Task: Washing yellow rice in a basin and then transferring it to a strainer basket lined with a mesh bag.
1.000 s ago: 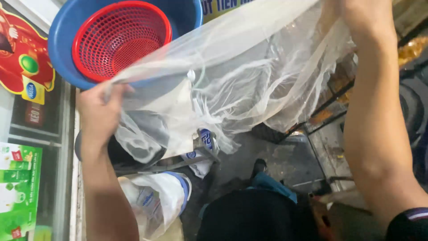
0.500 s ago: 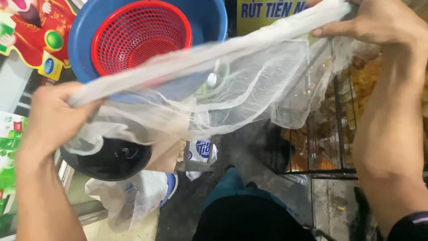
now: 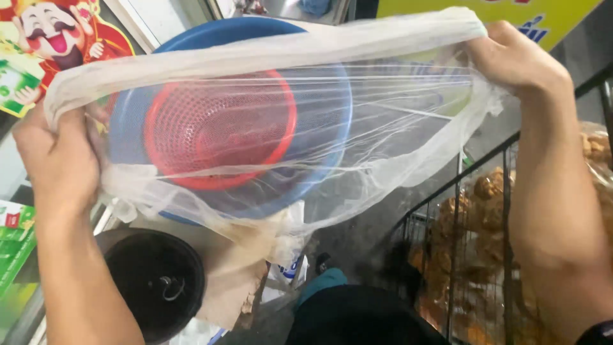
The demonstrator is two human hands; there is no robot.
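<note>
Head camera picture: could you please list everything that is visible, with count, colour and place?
mesh cloth: one, white and see-through, stretched across the top between both hands
basin: one, blue, behind the cloth, upper centre
strainer basket: one, red, inside the basin
bucket: one, black, lower left
wire rack: one, dark, right side, holding brown fried food
poster: one, red and yellow, top left
left hand: grips the cloth's left end
right hand: grips the cloth's right end

Left hand (image 3: pixel 60 160) and right hand (image 3: pixel 517 61) grip white mesh net (image 3: pixel 357 128), stretched taut between fingers. Behind net, beyond left fingers: red colander (image 3: pixel 220 128) inside blue basin (image 3: pixel 319 172). Below left fingers: black bucket (image 3: pixel 153 284).
</note>
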